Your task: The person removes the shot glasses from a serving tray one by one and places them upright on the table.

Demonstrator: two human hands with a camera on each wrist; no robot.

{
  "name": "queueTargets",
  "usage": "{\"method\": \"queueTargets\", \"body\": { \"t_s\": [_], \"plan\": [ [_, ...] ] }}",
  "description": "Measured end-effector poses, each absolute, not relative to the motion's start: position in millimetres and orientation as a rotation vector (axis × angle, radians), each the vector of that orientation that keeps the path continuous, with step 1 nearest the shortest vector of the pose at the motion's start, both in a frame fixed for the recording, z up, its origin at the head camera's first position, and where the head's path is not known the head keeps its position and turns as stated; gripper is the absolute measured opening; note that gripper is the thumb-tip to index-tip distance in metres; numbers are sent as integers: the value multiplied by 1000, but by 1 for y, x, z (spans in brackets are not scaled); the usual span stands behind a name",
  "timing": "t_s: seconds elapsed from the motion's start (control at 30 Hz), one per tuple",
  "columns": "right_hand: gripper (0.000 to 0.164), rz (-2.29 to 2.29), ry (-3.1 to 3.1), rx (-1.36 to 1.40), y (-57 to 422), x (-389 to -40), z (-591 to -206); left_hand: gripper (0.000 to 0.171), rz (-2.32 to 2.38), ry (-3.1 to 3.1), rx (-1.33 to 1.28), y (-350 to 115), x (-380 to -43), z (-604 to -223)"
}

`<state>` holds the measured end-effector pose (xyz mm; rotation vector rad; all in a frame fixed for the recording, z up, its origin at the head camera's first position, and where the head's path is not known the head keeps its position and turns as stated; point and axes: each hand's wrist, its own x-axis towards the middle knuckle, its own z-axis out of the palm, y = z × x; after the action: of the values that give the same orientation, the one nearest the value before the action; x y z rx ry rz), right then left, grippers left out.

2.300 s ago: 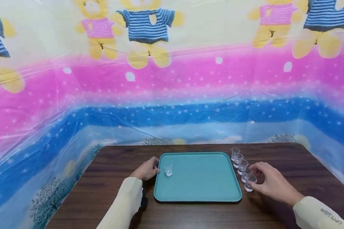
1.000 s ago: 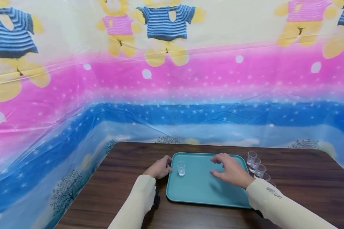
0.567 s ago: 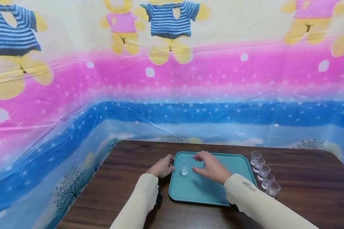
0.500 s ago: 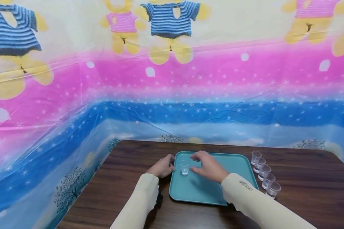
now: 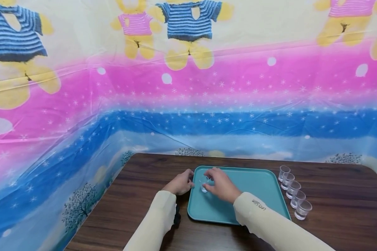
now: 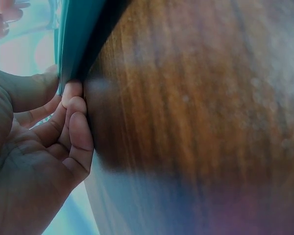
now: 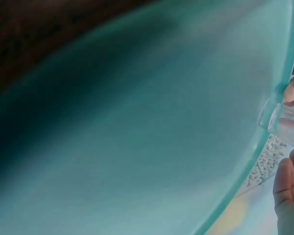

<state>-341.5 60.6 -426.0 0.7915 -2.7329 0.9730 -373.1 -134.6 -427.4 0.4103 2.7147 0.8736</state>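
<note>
On the left part of a turquoise tray (image 5: 245, 195) stands a small clear shot glass (image 5: 204, 188), upright. My right hand (image 5: 222, 186) is round it, thumb on the near side and fingers on the far side. In the right wrist view a slight gap shows between those fingers (image 7: 285, 181) and the shot glass (image 7: 284, 122). My left hand (image 5: 180, 183) pinches the tray's left rim. The left wrist view shows its thumb (image 6: 36, 90) against the rim and the other fingers curled at the tray's underside.
Several more clear shot glasses (image 5: 293, 189) stand in a slanting row on the wooden table (image 5: 339, 205), just right of the tray. A patterned cloth (image 5: 188, 125) hangs behind the table and along its left side.
My right hand has left the nearest shot glass in the row, crossed the tray leftward and reached the single glass. My left hand stays on the rim. The head view has turned left.
</note>
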Motion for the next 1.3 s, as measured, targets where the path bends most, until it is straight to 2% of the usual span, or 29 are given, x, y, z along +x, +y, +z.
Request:
{"method": "queueTargets", "body": {
  "t_s": [0.3, 0.6, 1.3],
  "plan": [
    [29, 987, -2683, 848, 78, -337, -420, 39, 879, 2702, 419, -135, -373, -427],
    [27, 897, -2722, 814, 129, -321, -408, 40, 916, 2667, 430, -136, -371, -426],
    [32, 740, -2821, 708, 226, -291, -400, 40, 909, 2697, 452, -132, -370, -427]
  ]
}}
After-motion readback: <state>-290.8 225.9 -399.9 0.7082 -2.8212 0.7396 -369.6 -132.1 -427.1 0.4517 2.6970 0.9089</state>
